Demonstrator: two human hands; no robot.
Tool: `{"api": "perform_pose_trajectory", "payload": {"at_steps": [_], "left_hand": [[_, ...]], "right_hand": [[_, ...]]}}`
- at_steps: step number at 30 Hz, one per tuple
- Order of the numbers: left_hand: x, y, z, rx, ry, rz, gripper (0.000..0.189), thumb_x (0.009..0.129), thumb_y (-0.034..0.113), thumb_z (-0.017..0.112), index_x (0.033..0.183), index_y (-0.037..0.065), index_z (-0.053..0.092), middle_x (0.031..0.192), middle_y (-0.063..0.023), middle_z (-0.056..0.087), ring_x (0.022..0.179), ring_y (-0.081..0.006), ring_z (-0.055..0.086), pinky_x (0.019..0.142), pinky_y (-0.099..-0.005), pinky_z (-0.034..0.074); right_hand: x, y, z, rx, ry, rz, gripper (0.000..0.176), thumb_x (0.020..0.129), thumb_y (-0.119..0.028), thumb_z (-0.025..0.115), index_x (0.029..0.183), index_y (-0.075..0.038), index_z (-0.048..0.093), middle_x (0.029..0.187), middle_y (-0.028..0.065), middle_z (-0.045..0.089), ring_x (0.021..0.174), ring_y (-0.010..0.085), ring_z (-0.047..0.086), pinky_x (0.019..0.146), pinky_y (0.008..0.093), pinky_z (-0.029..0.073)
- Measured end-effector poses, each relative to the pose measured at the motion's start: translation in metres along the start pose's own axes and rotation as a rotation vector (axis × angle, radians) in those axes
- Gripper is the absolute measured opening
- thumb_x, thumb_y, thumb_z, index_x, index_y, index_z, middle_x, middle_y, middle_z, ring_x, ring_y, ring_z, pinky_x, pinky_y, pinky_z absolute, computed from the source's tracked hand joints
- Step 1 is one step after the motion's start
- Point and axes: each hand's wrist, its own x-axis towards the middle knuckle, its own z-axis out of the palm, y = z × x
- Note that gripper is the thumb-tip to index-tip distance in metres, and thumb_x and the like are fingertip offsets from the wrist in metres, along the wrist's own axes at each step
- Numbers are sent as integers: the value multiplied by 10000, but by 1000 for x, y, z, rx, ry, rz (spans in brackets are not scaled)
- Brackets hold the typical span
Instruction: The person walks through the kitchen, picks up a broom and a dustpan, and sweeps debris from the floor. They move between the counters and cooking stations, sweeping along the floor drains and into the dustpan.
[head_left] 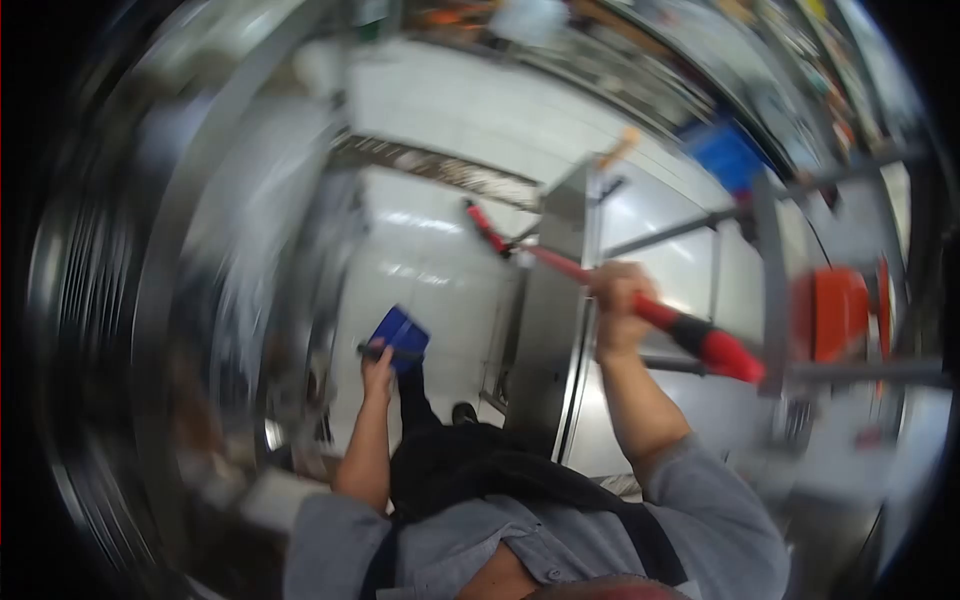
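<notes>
My left hand (376, 372) is closed round the dark handle of a blue dustpan (402, 330), held low over the floor beside my leg. My right hand (620, 292) grips a long red pole (675, 322) with a black band near its upper end. The pole slants down and away to a red and black head (487, 228) above the floor. Motion blur hides whether that head is a broom or a squeegee.
A steel counter or cabinet (555, 320) stands close on my right. A floor drain grate (440, 172) crosses the white tiled floor (420, 245) ahead. Blurred metal shelving (240, 230) lines my left. A rack frame (770, 270) and an orange-red object (830, 312) are at far right.
</notes>
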Motion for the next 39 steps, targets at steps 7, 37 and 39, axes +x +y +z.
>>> {"api": "perform_pose_trajectory", "payload": {"at_steps": [7,37,39], "left_hand": [[-171,-40,-62,100,387,326,245,758,218,681,924,53,608,848,-91,658,768,-198,628,696,-331,488],[-451,-355,-370,-309,1183,-465,431,681,280,706,1066,99,633,948,-189,661,935,-343,622,822,-407,494],[-430,-374,-377,-346,1163,-501,444,662,325,728,1029,88,648,945,-180,666,939,-336,624,835,-403,491]], "right_hand": [[-23,-107,14,439,-343,-393,318,909,-176,550,636,-80,420,478,8,396,372,84,334,352,216,264],[-525,-299,310,1064,-1279,8,371,911,-177,378,555,-115,292,448,11,257,382,113,242,420,286,283],[-526,-285,319,1061,-1293,25,358,908,-170,374,563,-113,298,454,9,258,380,110,240,407,289,271]]}}
